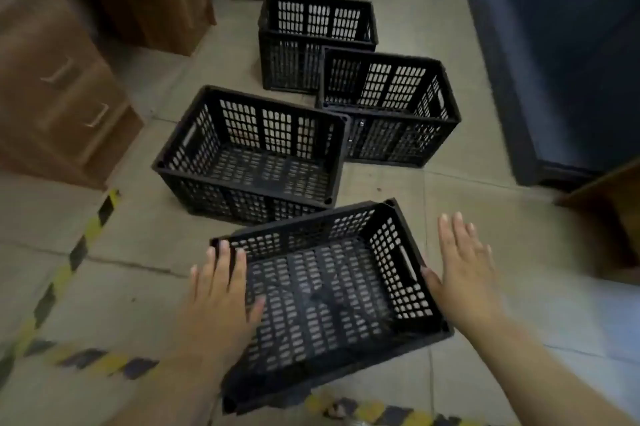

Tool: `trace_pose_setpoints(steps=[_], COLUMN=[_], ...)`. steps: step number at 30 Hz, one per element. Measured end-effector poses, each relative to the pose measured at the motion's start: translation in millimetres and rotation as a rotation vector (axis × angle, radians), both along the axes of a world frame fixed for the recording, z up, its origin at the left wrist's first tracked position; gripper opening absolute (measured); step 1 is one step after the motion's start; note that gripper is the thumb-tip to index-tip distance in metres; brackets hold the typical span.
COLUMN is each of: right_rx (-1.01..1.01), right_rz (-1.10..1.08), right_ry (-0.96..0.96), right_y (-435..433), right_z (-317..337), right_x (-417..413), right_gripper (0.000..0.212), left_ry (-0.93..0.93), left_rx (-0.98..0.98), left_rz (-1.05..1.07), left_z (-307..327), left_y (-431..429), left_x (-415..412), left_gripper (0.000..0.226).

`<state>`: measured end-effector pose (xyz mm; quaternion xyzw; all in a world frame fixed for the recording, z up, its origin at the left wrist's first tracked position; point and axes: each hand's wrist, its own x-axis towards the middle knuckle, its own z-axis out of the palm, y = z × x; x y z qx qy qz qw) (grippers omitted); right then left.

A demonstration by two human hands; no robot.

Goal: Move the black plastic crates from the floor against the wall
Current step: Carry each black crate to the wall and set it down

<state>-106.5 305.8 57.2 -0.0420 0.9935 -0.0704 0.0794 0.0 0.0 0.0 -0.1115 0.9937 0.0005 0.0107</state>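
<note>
Nearest on the tiled floor [467, 204], a black slotted plastic crate [332, 301] sits between both hands, left hand [220, 301] and right hand [464, 269] spread flat, grasping nothing, three more black crates [249, 155] beyond

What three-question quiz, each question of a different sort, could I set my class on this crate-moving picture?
1. Count: how many black plastic crates stand on the floor?
2. True or false: the left hand has closed around the nearest crate.
3. Choose: the yellow-and-black hazard tape runs along (a) the wooden cabinet, (b) the floor, (c) a crate rim.

Key
1. Four.
2. False. Its fingers are spread open over the left rim; the right hand is open beside the right wall.
3. (b).
</note>
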Motion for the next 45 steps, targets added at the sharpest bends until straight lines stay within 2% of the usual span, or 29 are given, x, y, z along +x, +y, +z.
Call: trace_pose_setpoints(steps=[1,4,5,8,11,13,15,18,26,30,32,33,34,36,38,42,45], right_rx=[0.044,0.101,0.127,0.204,0.309,0.316,0.310,0.443,0.349,0.468,0.552,0.626,0.676,0.447,0.364,0.431,0.460], right_rz=[0.011,0.030,0.052,0.125,0.209,0.250,0.324,0.376,0.431,0.429,0.500,0.609,0.678,0.627,0.616,0.768,0.895], right_ry=[-0.021,-0.160,-0.188,-0.210,-0.162,-0.085,0.077,0.110,0.148,0.108,0.148,0.129,0.080,0.137,0.159,0.207,0.193], right_y=[13,40,46,58,61,65,68,74,65,29,-6,-23,-43,-87,-138,-284,-403], right_z=[-25,-101,-128,-198,-251,-274,-287,-299,-276,-247,-227,-218,-207,-199,-193,-164,-143], right_x=[-8,-30,-36,-50,-62,-69,-73,-78,-77,-55,-39,-30,-20,-7,3,46,87], right_gripper=[0.079,0.075,0.076,0.077,0.077,0.072,0.067,0.061,0.054,0.058,0.060,0.060,0.060,0.064,0.057,0.061,0.063], left_ry=[-0.028,-0.189,-0.176,-0.269,-0.327,-0.429,-0.518,-0.547,-0.575,-0.616,-0.623,-0.634,-0.650,-0.663,-0.658,-0.664,-0.673], left_rx=[0.043,-0.012,-0.013,-0.038,-0.144,-0.223,-0.273,-0.318,-0.340,-0.320,-0.314,-0.306,-0.297,-0.277,-0.261,-0.223,-0.245], left_rz=[0.045,0.113,0.122,0.148,0.186,0.200,0.188,0.172,0.016,0.032,0.026,0.034,0.043,0.074,0.112,0.247,0.368], left_z=[-22,-78,-100,-154,-190,-208,-219,-225,-211,-174,-152,-140,-128,-105,-86,-50,-23], left_y=[12,28,28,20,10,6,1,-6,-33,-67,-95,-112,-131,-174,-224,-332,-416], left_x=[-4,-5,-4,-4,-7,-8,-9,-13,0,23,41,53,66,94,128,204,269], left_gripper=[0.083,0.088,0.088,0.089,0.077,0.073,0.078,0.068,0.068,0.080,0.072,0.069,0.067,0.068,0.066,0.061,0.067])
